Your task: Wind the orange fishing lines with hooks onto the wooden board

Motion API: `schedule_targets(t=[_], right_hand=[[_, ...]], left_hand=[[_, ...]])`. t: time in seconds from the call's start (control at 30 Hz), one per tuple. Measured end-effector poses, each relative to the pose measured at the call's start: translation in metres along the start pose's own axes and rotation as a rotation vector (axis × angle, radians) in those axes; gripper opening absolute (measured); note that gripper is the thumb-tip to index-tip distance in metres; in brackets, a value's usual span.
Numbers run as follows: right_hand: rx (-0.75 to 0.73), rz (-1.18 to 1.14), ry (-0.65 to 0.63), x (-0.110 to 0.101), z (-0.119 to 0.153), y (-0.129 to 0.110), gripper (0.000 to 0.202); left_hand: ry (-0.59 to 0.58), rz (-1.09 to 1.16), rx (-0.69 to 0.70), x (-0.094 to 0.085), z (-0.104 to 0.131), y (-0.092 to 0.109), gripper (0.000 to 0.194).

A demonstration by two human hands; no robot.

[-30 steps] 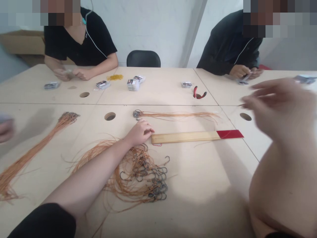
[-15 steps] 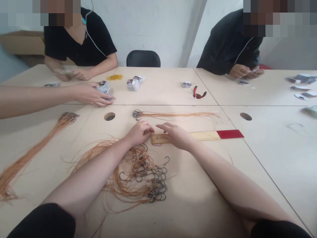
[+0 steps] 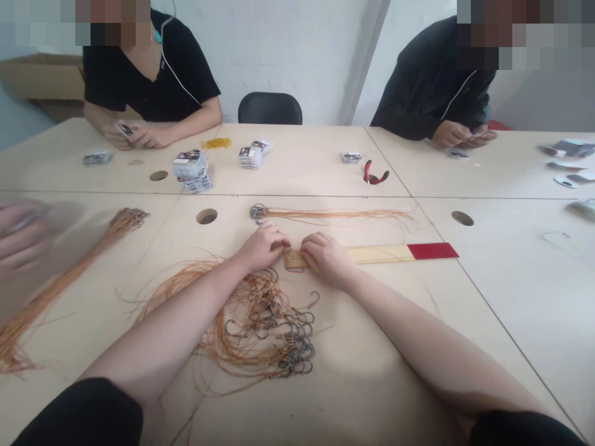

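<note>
Two bare hands: the left hand [image 3: 263, 249] and the right hand [image 3: 326, 259] are near each other at one end of a flat wooden board [image 3: 382, 254], perhaps so that both can serve the same small spot.
Left fingers: bent and close together, they seem to touch the board's left end; I cannot tell whether something thin is clamped between them.
Right fingers: together and curved down on the board; what is under their tips is hidden.
Board: it lies flat on the table [image 3: 362, 378], beneath the right fingers and extending rightward from them, its red end [image 3: 432, 251] well apart; probably the right hand's pressure keeps it steady.
Loose pile of hooks [image 3: 295, 353]: nearer to the body than the fingers, partly behind the left forearm, maybe for a short reach.
Straight bundle [image 3: 257, 213]: just beyond the fingers, hooks gathered at one side, orange lines almost parallel, likely against tangling.
Left bundle [image 3: 74, 282]: well to the left of the left fingers, hooks likewise gathered.
Pliers [image 3: 368, 171]: beyond the right fingers, handles upward at a table hole, which apparently serves as holder.
</note>
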State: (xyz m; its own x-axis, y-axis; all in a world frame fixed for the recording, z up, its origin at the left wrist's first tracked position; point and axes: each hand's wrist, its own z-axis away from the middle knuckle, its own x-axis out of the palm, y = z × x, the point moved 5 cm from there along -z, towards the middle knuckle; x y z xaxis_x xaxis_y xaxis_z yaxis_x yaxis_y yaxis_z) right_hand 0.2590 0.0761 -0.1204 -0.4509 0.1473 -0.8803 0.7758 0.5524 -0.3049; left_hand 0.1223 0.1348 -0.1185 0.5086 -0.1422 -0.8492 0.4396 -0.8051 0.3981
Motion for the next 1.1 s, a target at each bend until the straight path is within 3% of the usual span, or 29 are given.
schedule_targets(t=[0.4, 0.97, 1.1], right_hand=[[-0.004, -0.115, 0.032, 0.007, -0.002, -0.009, 0.020], [0.119, 0.098, 0.017, 0.018, -0.009, -0.004, 0.027], [0.074, 0.120, 0.003, 0.017, -0.007, -0.001, 0.028]], left_hand=[[0.002, -0.004, 0.002, 0.000, 0.000, 0.000, 0.016], [-0.012, -0.008, -0.023, 0.001, -0.001, 0.000, 0.018], [-0.006, -0.007, -0.019, 0.001, 0.000, -0.001, 0.018]])
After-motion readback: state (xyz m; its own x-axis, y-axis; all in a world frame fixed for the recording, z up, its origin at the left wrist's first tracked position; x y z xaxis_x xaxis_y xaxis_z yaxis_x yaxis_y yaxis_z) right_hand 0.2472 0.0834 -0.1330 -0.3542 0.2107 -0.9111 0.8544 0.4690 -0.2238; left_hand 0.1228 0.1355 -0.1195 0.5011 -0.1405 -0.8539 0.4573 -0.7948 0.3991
